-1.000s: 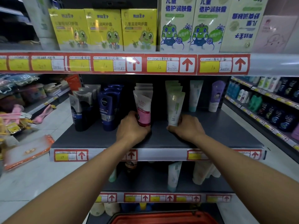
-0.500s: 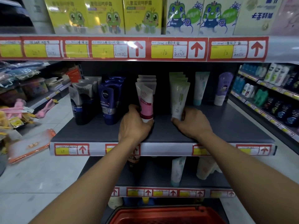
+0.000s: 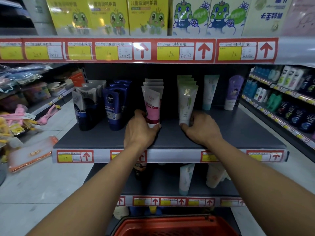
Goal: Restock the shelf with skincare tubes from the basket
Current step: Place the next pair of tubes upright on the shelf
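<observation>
Both my arms are stretched forward and up, bare from elbow to wrist, converging a little toward the middle. My left hand is knuckles-up, fingers curled, thumb wrapped round the base of what it grips. My right hand sits level with it, just apart, back of the hand toward me, fingertips pinching low on its own item.

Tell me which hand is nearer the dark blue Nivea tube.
Left. The left hand grips the pink tube just right of the Nivea tube; the right hand holds the green tube, farther right.
</observation>
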`<state>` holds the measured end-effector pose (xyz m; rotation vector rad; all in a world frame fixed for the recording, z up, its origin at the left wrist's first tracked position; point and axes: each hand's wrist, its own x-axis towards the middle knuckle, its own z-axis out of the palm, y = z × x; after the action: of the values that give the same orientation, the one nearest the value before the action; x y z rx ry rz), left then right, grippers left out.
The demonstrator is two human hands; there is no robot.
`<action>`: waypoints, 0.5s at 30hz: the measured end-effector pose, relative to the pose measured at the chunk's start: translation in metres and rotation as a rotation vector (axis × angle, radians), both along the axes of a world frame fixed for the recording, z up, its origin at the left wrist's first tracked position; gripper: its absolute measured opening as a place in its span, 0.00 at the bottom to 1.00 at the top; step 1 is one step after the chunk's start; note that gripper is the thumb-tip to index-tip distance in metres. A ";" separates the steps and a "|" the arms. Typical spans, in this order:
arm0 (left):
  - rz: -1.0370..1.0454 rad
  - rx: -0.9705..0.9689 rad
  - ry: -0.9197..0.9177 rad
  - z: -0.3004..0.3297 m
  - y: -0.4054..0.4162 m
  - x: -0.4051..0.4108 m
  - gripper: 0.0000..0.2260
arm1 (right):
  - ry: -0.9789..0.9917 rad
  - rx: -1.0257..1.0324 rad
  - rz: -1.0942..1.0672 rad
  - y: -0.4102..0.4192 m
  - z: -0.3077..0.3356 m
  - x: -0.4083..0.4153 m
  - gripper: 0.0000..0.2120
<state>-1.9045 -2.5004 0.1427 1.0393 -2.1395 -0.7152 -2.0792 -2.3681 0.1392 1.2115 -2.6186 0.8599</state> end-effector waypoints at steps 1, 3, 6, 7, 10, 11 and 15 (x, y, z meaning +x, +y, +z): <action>0.000 0.000 0.002 0.000 0.000 0.000 0.30 | 0.000 0.002 0.000 0.000 0.000 0.000 0.16; -0.001 -0.003 0.005 0.000 0.000 0.000 0.30 | 0.006 0.002 0.002 0.000 0.000 0.000 0.16; -0.001 -0.007 0.014 -0.001 0.001 0.000 0.30 | 0.006 0.006 0.004 0.000 0.001 0.000 0.16; 0.000 -0.008 0.017 -0.001 0.001 -0.001 0.30 | 0.002 0.009 0.003 0.000 0.001 0.000 0.17; 0.000 -0.010 0.023 -0.001 0.001 0.000 0.29 | -0.006 0.021 -0.004 0.000 0.001 0.000 0.18; 0.001 -0.009 0.025 -0.001 0.001 0.000 0.30 | -0.009 0.022 -0.005 0.000 0.001 0.000 0.18; 0.009 -0.011 0.026 -0.001 0.001 0.000 0.30 | 0.000 0.025 -0.014 0.000 0.001 0.000 0.18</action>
<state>-1.9047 -2.4991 0.1413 1.0280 -2.1130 -0.7083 -2.0789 -2.3684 0.1400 1.1982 -2.6424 0.8274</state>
